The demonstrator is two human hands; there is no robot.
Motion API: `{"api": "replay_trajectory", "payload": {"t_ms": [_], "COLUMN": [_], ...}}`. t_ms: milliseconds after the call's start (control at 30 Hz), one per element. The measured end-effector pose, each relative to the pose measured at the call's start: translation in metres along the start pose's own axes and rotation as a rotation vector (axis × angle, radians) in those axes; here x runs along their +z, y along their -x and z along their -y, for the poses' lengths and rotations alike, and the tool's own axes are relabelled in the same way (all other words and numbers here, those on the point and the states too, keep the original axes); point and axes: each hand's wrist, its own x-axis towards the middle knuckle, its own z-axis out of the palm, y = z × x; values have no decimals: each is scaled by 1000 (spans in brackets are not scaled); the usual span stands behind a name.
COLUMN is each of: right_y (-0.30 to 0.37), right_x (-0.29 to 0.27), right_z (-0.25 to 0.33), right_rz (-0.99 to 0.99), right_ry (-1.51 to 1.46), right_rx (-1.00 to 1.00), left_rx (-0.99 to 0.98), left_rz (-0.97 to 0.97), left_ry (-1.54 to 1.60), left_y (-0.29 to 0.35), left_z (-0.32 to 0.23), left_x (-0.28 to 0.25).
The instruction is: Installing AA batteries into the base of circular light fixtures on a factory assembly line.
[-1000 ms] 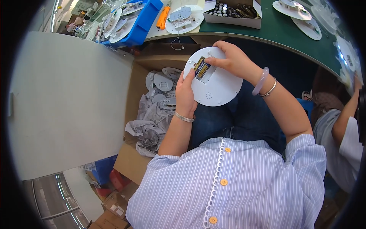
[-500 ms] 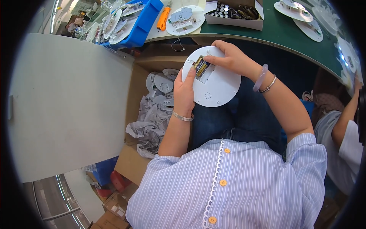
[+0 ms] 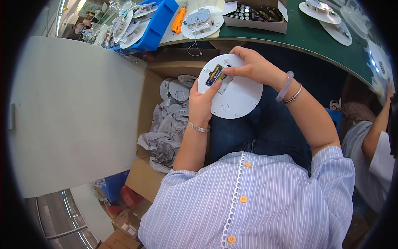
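A round white housing (image 3: 240,99) is held above my lap, its flat side with a battery compartment facing up. My left hand (image 3: 201,103) grips its left edge, the thumb reaching across to the compartment. The far right edge is in my right hand (image 3: 253,66), whose thumb presses near the upper end of the compartment. A dark and gold cylindrical battery (image 3: 214,75) lies in the compartment between the two thumbs. Part of the compartment is hidden by them, so I cannot tell how many batteries it holds. A cluster of small holes shows lower on the housing.
An open cardboard box (image 3: 143,120) with white round parts and crumpled paper (image 3: 159,141) stands left of my legs. On the green table (image 3: 302,37) are a battery box (image 3: 257,27), an orange-handled tool (image 3: 178,20) and a blue bin (image 3: 159,27). Another person's arm (image 3: 375,124) is at right.
My left thumb has slid right, over the compartment's lower part, where a second battery showed before. The housing has dropped slightly and tilted a little. My right hand stays at its far edge.
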Motion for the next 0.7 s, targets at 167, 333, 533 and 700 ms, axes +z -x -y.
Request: {"api": "replay_trajectory", "payload": {"t_ms": [167,333,533,700], "right_y": [1,2,2,5], "right_x": [4,3,6,8], "right_z": [-1,4,11,10], "right_rz": [-32,-49,-73,-114], "right_ry": [24,78,105,152], "right_rx": [56,79,45,-1], "left_rx": [-13,10,-12,-10], "left_rz": [-4,-14,-5,10], "left_ry": [-20,-22,10,43], "left_y": [1,2,5,7], "left_z": [-1,2,-5,-2], "left_x": [2,3,3,1]}}
